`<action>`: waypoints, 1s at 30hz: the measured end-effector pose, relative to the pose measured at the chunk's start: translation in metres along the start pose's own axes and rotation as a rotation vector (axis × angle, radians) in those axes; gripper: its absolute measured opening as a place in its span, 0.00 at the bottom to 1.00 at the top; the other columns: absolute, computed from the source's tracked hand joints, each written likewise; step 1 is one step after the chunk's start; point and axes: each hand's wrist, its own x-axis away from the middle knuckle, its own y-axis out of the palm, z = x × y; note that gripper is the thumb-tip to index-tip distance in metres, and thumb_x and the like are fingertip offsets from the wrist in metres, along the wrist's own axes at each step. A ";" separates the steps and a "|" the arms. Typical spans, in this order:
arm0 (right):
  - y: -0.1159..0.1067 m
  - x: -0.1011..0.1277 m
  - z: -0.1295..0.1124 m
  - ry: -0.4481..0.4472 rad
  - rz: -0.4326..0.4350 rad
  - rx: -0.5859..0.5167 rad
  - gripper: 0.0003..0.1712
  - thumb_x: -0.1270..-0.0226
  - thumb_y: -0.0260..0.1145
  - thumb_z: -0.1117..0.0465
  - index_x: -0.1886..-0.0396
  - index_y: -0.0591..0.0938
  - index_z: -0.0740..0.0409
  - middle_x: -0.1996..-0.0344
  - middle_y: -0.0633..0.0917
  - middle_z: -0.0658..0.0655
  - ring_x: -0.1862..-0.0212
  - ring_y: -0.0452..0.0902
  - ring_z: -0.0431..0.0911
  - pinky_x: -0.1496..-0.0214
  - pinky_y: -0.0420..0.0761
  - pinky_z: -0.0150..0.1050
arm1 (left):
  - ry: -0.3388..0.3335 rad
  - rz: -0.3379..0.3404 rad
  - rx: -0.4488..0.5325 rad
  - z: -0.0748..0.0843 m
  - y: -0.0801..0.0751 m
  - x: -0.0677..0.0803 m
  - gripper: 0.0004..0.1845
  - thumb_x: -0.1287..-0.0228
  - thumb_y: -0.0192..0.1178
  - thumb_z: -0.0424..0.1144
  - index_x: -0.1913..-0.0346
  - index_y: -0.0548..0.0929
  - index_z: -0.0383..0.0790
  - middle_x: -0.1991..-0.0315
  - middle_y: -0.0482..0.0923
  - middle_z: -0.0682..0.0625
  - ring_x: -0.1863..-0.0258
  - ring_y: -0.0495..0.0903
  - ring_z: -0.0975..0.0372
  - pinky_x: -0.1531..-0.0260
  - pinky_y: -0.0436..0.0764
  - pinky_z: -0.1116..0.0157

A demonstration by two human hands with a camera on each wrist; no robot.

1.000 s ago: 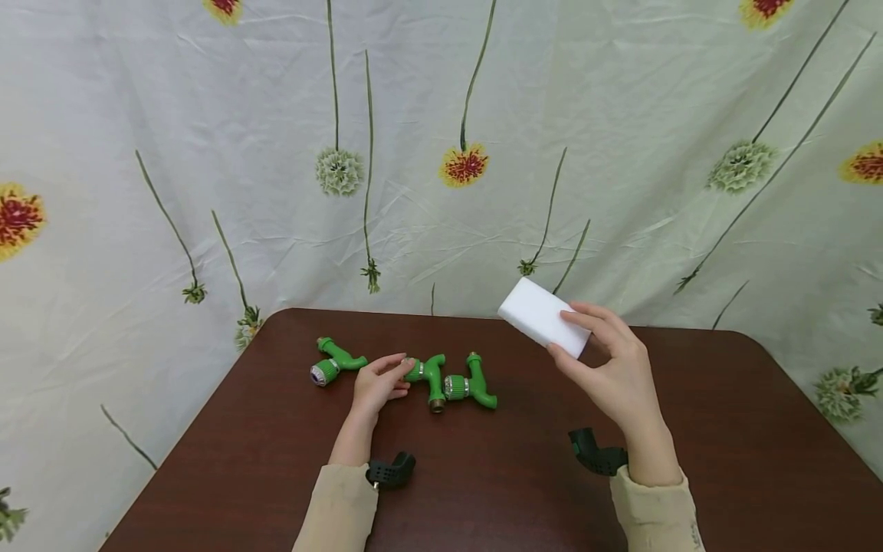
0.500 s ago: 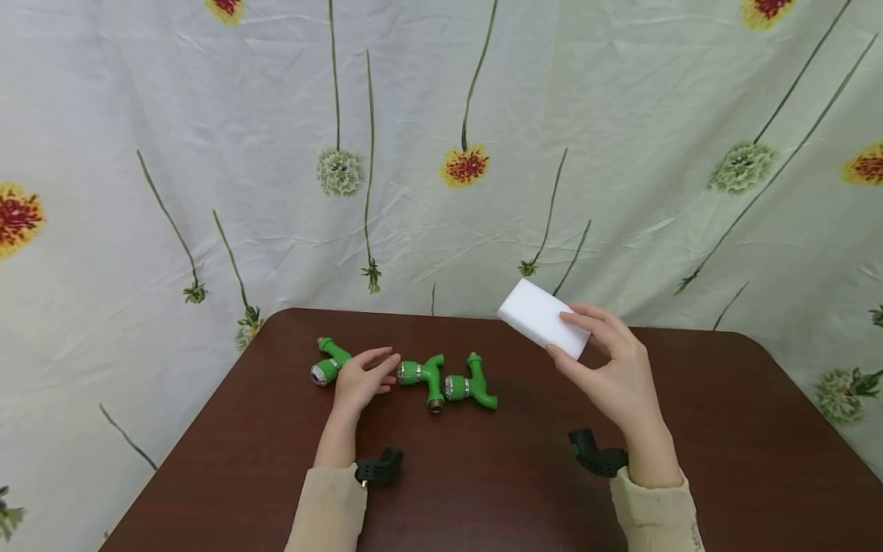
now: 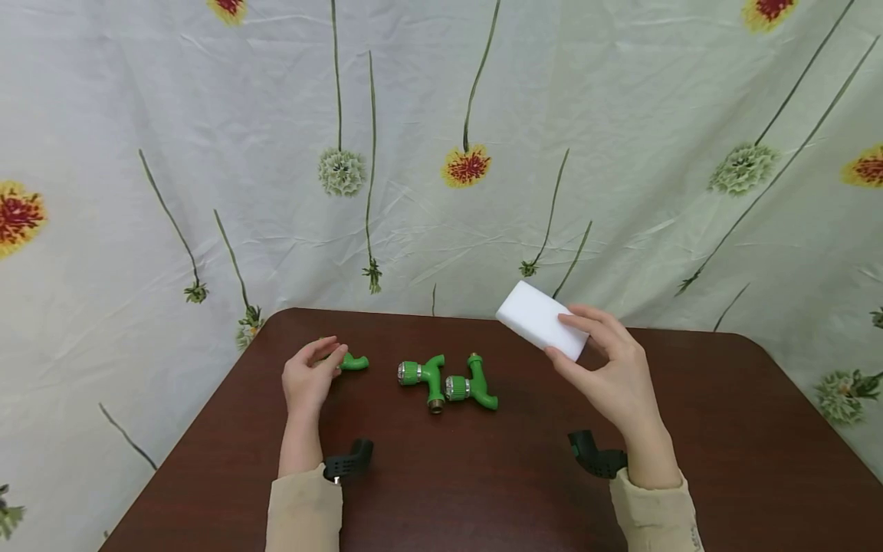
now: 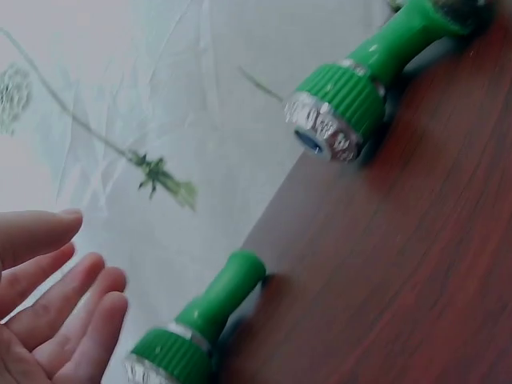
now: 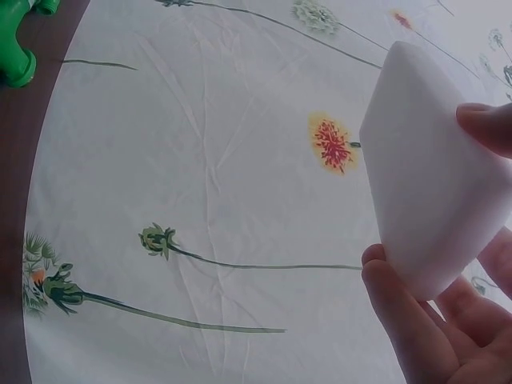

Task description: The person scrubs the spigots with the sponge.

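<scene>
Block (image 3: 541, 318), white, one: raised above the table (image 3: 524, 475), tilted, in front of the flowered cloth (image 3: 414, 222). Pinched by the right hand (image 3: 617, 368), thumb on one side, fingers on the other; touching no tap.

Taps, green with ribbed, silver-ended knobs, three, all lying on the table.
- Left tap (image 3: 355, 363): partly hidden in the head view behind the left hand (image 3: 306, 376); its spout shows to the right of the fingers.
- Middle tap (image 3: 432, 376): well apart from the left tap, brass end toward the person.
- Right tap (image 3: 478, 387): knob just beside the middle tap.

Left hand: fingers relaxed and loosely extended, thumb apart from them in the left wrist view; holds nothing. Near the left tap; contact cannot be told.

Condition of the work, by judgement: part-way. Done: the block is off the table and firmly held; the taps lie in a loose row, the left one set apart. Outstanding: the block is not set down, and no tap is held or lifted.
</scene>
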 end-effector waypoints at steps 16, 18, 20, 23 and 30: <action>0.001 0.000 0.001 -0.015 -0.007 0.023 0.21 0.53 0.76 0.67 0.55 0.85 0.56 0.48 0.79 0.49 0.49 0.73 0.41 0.55 0.73 0.23 | -0.108 0.261 -0.088 -0.014 -0.009 -0.002 0.19 0.45 0.68 0.40 0.50 0.82 0.37 0.52 0.81 0.42 0.53 0.78 0.55 0.62 0.74 0.68; 0.002 0.000 0.001 -0.018 -0.007 0.024 0.21 0.53 0.76 0.67 0.55 0.85 0.56 0.48 0.79 0.49 0.49 0.73 0.41 0.55 0.73 0.23 | -0.152 0.255 -0.093 -0.017 -0.008 -0.003 0.20 0.45 0.68 0.40 0.49 0.82 0.37 0.51 0.80 0.41 0.51 0.76 0.54 0.59 0.73 0.63; 0.002 0.000 0.001 -0.019 -0.006 0.023 0.21 0.53 0.76 0.67 0.55 0.85 0.56 0.48 0.79 0.49 0.49 0.73 0.41 0.55 0.73 0.22 | -0.186 0.245 -0.084 -0.019 -0.008 -0.004 0.21 0.46 0.68 0.39 0.48 0.81 0.37 0.50 0.79 0.41 0.50 0.75 0.53 0.57 0.73 0.61; 0.002 0.001 0.001 -0.016 -0.006 0.022 0.21 0.52 0.76 0.66 0.55 0.85 0.55 0.48 0.79 0.49 0.49 0.73 0.41 0.55 0.73 0.22 | -0.221 0.239 -0.059 -0.024 -0.008 -0.006 0.22 0.46 0.69 0.39 0.48 0.81 0.36 0.50 0.78 0.42 0.50 0.74 0.53 0.57 0.73 0.62; 0.002 0.001 0.001 -0.008 -0.010 0.015 0.20 0.51 0.75 0.66 0.55 0.85 0.55 0.48 0.79 0.48 0.48 0.73 0.41 0.54 0.73 0.23 | -0.254 0.191 -0.057 -0.026 -0.008 -0.006 0.23 0.49 0.70 0.38 0.48 0.81 0.35 0.50 0.77 0.38 0.52 0.73 0.53 0.55 0.74 0.59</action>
